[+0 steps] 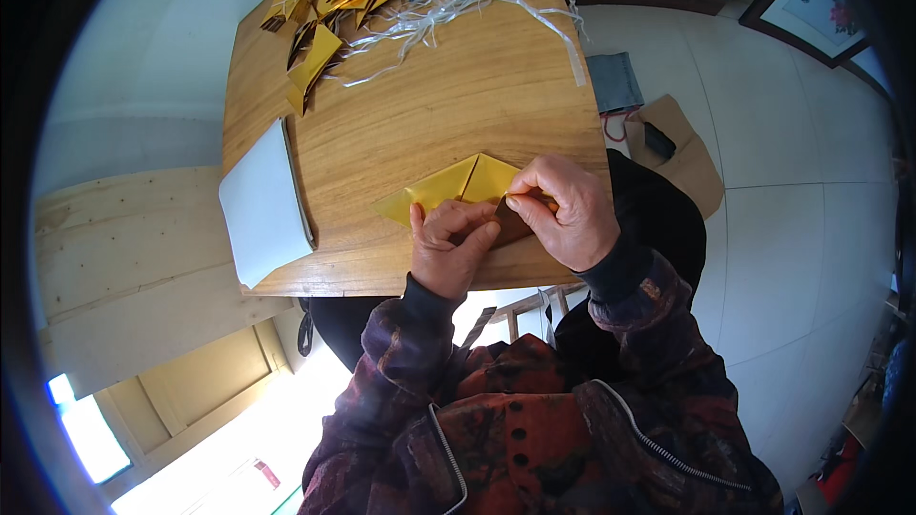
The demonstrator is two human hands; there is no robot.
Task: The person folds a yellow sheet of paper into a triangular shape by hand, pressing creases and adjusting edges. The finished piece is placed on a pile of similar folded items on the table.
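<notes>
Patterned dark sleeves are seen rising from the lower edge toward a small wooden table (401, 124). A gold paper sheet (448, 186), partly folded into triangular flaps, is laid flat near the table's front edge. Its near part is pressed down by the left hand (450, 248), fingers curled and thumb raised. Its right corner is pinched between thumb and forefinger of the right hand (568, 210). A stack of white sheets (262, 205) is placed at the left edge. Folded gold pieces (334, 0) and pale plastic strips (458, 5) are heaped at the far end.
</notes>
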